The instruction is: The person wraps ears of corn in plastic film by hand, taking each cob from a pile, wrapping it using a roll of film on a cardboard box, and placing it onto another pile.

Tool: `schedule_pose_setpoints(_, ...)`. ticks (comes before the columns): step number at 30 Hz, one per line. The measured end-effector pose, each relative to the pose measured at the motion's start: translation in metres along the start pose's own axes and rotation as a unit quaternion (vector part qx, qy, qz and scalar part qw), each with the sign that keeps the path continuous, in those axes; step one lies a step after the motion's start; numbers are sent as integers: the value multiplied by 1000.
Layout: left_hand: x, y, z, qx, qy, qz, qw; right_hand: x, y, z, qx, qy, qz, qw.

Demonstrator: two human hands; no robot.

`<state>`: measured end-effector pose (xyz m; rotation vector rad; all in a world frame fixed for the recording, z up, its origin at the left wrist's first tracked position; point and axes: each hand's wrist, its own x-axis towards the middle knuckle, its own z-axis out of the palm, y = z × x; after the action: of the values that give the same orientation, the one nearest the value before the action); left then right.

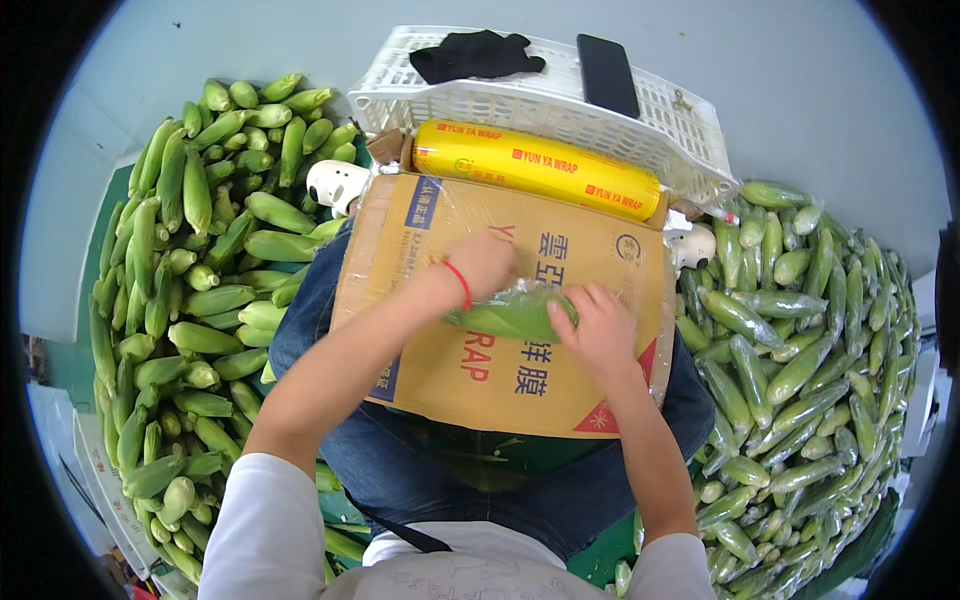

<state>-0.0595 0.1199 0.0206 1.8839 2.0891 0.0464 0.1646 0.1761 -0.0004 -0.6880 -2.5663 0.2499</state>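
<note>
A green ear of corn in its husk point(512, 318) lies crosswise on a tan cardboard box point(430, 345) across my lap. Clear cling film point(518, 292) shows along the corn's upper side. My right hand point(600, 328) is closed round the corn's right end, thumb on the near side. My left hand point(482, 266), with a red band at the wrist, is curled at the film just beyond the corn's left part; its fingertips are slightly blurred. Behind the box's top lies a yellow roll of cling film point(540, 165), set crosswise between two white spotted holders.
Unwrapped corn point(205, 300) is heaped on my left, and film-wrapped corn point(800, 380) on my right. Beyond the roll stands an upturned white plastic basket point(660, 120) carrying a black glove point(475, 56) and a dark phone point(607, 76). A white holder point(337, 186) sits at the roll's left end.
</note>
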Motion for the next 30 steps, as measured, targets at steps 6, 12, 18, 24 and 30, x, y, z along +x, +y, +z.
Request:
schedule_pose_setpoints(6,-142,67,27,-148,19,43,988,-7,-42,-40,-25,-391,135,910)
schedule_pose_setpoints(12,-17,-8,34,-71,286,62,953,20,-21,-19,-27,2,-186,982)
schedule_pose_setpoints(18,50,-9,13,87,-44,73,993,42,-7,10,31,-187,-113,975)
schedule_pose_setpoints(24,37,-7,1,55,-35,75,995,-49,-72,-60,169,-463,-123,862)
schedule_pose_setpoints(30,-91,49,15,-275,187,222,917,-153,-92,-68,654,-313,508,465)
